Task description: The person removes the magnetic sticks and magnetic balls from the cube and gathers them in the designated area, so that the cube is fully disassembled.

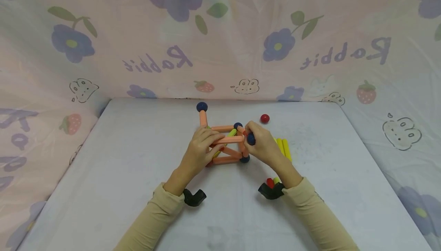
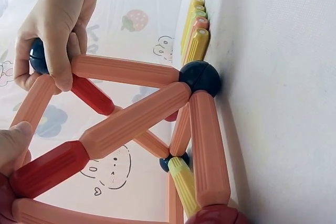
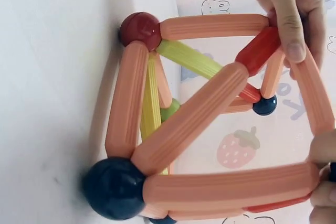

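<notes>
A frame of ribbed salmon sticks and balls, a magnetic building toy, stands on the table between both hands. My left hand (image 1: 198, 147) pinches a salmon stick (image 1: 230, 140) along the frame's top, near a dark red ball mostly hidden by the fingers. At that stick's other end, my right hand (image 1: 263, 143) grips a dark blue ball (image 2: 38, 59). Lower down, another blue ball (image 3: 115, 188) and a dark red ball (image 3: 140, 31) join sticks at the corners. A red-ended diagonal (image 2: 136, 116) and a yellow stick (image 3: 150, 98) cross the frame.
Beyond the right hand lies a loose red ball (image 1: 264, 118). Yellow sticks (image 1: 284, 149) lie beside the right forearm, in a row with green and pink ones (image 2: 200, 23). A red piece (image 1: 270, 183) shows behind the right wrist's black mount (image 1: 271, 191). Patterned cloth (image 1: 220, 51) hangs behind.
</notes>
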`<action>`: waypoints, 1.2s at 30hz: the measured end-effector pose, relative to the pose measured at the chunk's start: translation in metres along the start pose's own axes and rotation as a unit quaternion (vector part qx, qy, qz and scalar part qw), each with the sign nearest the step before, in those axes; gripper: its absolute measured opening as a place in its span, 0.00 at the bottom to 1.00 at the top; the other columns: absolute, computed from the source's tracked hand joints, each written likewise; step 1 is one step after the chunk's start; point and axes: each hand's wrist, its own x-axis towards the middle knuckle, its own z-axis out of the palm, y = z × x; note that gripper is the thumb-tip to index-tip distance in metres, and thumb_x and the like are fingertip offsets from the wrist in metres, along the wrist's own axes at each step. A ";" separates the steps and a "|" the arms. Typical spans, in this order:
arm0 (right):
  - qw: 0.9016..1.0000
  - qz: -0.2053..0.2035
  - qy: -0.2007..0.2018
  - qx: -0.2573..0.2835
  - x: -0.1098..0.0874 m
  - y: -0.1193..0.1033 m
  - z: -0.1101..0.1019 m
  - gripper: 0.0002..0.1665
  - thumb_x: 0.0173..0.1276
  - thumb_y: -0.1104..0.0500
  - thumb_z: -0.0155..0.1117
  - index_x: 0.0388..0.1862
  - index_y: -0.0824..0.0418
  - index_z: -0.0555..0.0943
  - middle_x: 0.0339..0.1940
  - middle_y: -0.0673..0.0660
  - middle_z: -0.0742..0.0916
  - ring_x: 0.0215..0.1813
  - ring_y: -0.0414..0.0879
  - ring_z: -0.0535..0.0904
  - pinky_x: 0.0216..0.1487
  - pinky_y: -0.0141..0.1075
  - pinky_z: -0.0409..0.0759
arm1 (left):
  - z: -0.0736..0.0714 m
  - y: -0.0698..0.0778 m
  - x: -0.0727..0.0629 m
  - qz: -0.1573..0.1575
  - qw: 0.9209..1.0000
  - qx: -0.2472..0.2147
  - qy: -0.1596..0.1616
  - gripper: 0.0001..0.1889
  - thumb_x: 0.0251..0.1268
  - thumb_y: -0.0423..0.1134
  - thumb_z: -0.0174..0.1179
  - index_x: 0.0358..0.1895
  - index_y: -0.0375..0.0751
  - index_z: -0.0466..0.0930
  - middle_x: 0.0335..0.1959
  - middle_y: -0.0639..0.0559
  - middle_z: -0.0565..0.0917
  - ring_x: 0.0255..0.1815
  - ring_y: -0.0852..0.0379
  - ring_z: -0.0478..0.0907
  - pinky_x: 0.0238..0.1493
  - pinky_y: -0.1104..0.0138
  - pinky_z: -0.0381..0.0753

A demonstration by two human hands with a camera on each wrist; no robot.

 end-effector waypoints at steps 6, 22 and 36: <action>0.989 0.064 0.050 0.123 -0.002 0.008 -0.006 0.14 0.56 0.73 0.67 0.36 0.68 0.71 0.33 0.63 0.80 0.35 0.45 0.76 0.36 0.30 0.83 | -0.002 0.000 0.000 -0.006 1.000 0.007 -0.016 0.16 0.51 0.35 0.72 0.45 0.36 0.85 0.40 0.47 0.87 0.44 0.52 0.79 0.59 0.59 0.77; 0.921 0.321 -0.115 0.189 0.011 0.118 -0.042 0.30 0.74 0.61 0.51 0.68 0.74 0.57 0.59 0.72 0.71 0.48 0.51 0.75 0.39 0.21 0.76 | -0.004 -0.003 -0.004 -0.021 1.000 -0.021 -0.006 0.15 0.51 0.32 0.72 0.44 0.35 0.84 0.42 0.46 0.86 0.49 0.52 0.77 0.55 0.61 0.80; 0.904 0.394 -0.122 0.109 0.031 0.165 -0.022 0.31 0.68 0.58 0.62 0.66 0.70 0.68 0.64 0.72 0.75 0.58 0.57 0.73 0.56 0.38 0.78 | -0.018 -0.008 -0.021 -0.052 0.995 -0.053 0.065 0.20 0.44 0.25 0.73 0.45 0.32 0.83 0.48 0.39 0.80 0.53 0.47 0.76 0.62 0.83 0.71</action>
